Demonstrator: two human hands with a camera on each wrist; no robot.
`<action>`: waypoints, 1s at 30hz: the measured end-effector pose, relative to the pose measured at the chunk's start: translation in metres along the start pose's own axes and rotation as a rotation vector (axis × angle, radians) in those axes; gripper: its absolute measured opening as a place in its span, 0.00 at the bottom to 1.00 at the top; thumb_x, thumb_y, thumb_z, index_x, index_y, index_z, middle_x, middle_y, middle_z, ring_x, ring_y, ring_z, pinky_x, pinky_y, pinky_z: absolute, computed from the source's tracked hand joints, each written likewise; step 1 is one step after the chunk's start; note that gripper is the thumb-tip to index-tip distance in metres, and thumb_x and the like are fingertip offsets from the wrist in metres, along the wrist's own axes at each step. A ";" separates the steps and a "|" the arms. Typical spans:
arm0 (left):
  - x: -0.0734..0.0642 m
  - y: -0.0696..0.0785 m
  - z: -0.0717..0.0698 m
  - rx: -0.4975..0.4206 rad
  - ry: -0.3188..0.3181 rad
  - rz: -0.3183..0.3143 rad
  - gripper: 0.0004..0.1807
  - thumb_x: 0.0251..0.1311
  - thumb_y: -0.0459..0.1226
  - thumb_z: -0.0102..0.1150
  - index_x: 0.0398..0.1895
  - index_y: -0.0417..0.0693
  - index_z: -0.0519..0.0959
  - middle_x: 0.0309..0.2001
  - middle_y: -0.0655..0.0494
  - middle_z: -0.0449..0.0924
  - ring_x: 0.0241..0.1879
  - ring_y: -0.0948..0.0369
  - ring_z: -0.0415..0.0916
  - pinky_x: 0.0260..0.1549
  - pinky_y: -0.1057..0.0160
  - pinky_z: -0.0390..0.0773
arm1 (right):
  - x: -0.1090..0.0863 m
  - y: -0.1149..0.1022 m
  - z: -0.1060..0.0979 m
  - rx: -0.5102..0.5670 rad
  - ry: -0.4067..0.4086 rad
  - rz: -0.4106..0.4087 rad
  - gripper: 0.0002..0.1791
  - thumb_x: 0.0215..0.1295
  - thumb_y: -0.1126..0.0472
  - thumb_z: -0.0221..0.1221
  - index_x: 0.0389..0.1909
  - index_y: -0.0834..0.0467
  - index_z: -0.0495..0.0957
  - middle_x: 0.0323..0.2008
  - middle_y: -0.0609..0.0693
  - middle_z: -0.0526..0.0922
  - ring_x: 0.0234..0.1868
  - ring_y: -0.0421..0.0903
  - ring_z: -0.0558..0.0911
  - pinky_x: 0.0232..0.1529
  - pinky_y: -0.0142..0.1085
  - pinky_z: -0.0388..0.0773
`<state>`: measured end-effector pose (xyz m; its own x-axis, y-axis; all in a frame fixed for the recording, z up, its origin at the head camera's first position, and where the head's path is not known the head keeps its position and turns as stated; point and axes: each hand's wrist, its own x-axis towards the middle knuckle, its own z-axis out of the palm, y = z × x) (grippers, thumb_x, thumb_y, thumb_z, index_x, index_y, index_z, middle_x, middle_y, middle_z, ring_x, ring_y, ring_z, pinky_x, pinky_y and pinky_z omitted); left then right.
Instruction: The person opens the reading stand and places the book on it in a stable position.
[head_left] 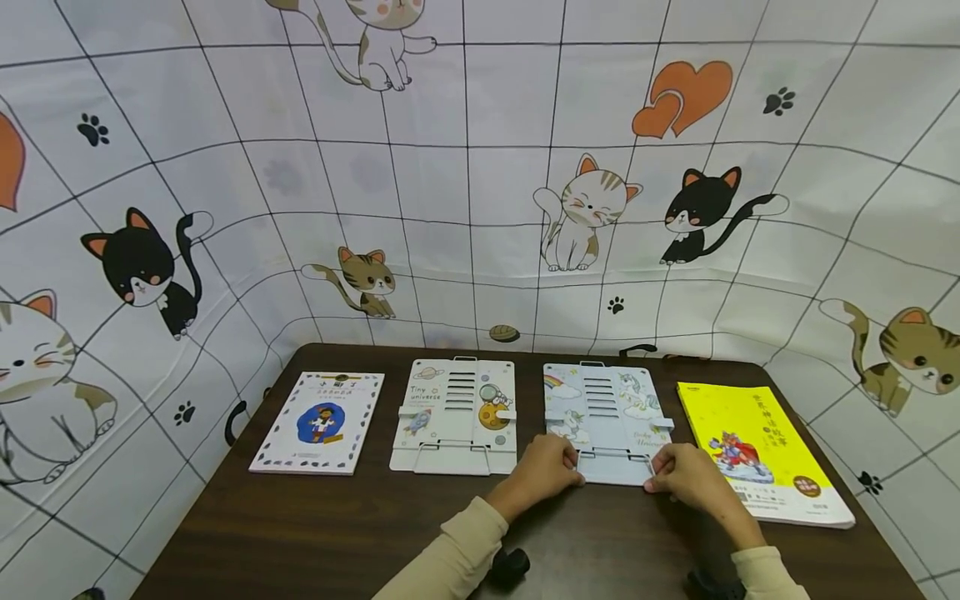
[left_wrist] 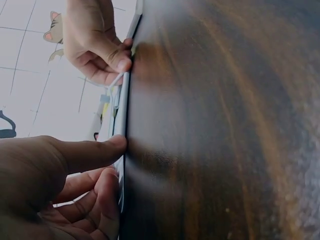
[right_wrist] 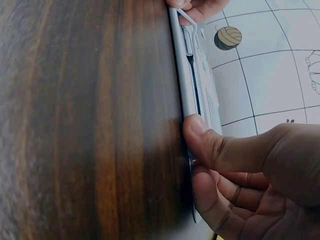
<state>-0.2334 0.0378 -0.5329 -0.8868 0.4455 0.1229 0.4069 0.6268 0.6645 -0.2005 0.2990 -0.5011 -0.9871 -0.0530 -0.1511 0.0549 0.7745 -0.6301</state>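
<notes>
A white folding book stand (head_left: 600, 421) with unicorns and a rainbow lies flat on the table in the head view, slots down its middle and a wire page holder along its front. My left hand (head_left: 543, 468) pinches its lower left corner between thumb and fingers. At the lower right corner, my right hand (head_left: 686, 477) pinches the edge the same way. The left wrist view shows the left thumb (left_wrist: 102, 152) on the stand's front edge (left_wrist: 126, 110). In the right wrist view, the right thumb (right_wrist: 202, 137) presses that edge, with curled fingers beside it.
Left of it lies a second book stand (head_left: 431, 429) with a space print. A white book (head_left: 281, 433) with a blue circle is at the far left, a yellow book (head_left: 738, 408) at the right. A cat-print curtain (head_left: 502, 183) hangs behind the dark wooden table (head_left: 300, 533).
</notes>
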 end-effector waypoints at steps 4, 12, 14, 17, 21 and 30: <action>0.000 0.001 -0.001 -0.044 0.018 0.008 0.13 0.49 0.35 0.84 0.24 0.48 0.83 0.23 0.64 0.83 0.23 0.76 0.71 0.26 0.76 0.72 | 0.001 0.002 0.000 0.001 0.017 -0.005 0.14 0.55 0.65 0.79 0.29 0.62 0.81 0.23 0.49 0.80 0.22 0.44 0.77 0.25 0.34 0.79; 0.000 0.002 0.002 -0.078 0.042 -0.016 0.14 0.46 0.33 0.85 0.20 0.50 0.83 0.20 0.65 0.82 0.20 0.78 0.68 0.24 0.76 0.70 | -0.002 0.003 0.002 0.013 0.034 -0.007 0.13 0.56 0.66 0.78 0.27 0.61 0.80 0.21 0.47 0.81 0.21 0.43 0.78 0.24 0.33 0.79; 0.000 0.003 0.003 -0.091 0.055 -0.013 0.14 0.45 0.33 0.85 0.19 0.49 0.83 0.20 0.65 0.82 0.20 0.78 0.68 0.23 0.76 0.70 | -0.003 0.003 0.002 0.019 0.042 -0.017 0.12 0.57 0.67 0.77 0.27 0.61 0.80 0.21 0.47 0.81 0.21 0.43 0.78 0.24 0.33 0.80; -0.001 0.002 0.002 -0.103 0.077 -0.011 0.14 0.44 0.32 0.85 0.19 0.49 0.84 0.20 0.65 0.82 0.20 0.79 0.68 0.24 0.76 0.70 | -0.003 0.002 0.004 0.031 0.055 -0.017 0.11 0.58 0.69 0.76 0.27 0.61 0.80 0.22 0.47 0.80 0.22 0.43 0.79 0.24 0.32 0.80; -0.001 0.002 0.001 -0.102 0.102 -0.002 0.13 0.43 0.32 0.85 0.19 0.49 0.85 0.21 0.65 0.83 0.21 0.80 0.68 0.24 0.76 0.71 | -0.002 0.002 0.006 0.032 0.067 -0.020 0.11 0.59 0.69 0.75 0.27 0.61 0.80 0.22 0.47 0.80 0.23 0.43 0.80 0.24 0.32 0.81; -0.001 -0.002 0.003 -0.140 0.123 -0.011 0.12 0.44 0.30 0.85 0.20 0.48 0.86 0.21 0.63 0.84 0.20 0.79 0.69 0.23 0.76 0.71 | -0.002 0.000 0.009 0.007 0.100 -0.009 0.13 0.57 0.67 0.78 0.27 0.60 0.80 0.22 0.47 0.79 0.22 0.43 0.79 0.23 0.32 0.78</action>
<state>-0.2321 0.0380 -0.5363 -0.9146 0.3521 0.1988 0.3704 0.5325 0.7611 -0.1966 0.2935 -0.5082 -0.9976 0.0035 -0.0691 0.0468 0.7698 -0.6366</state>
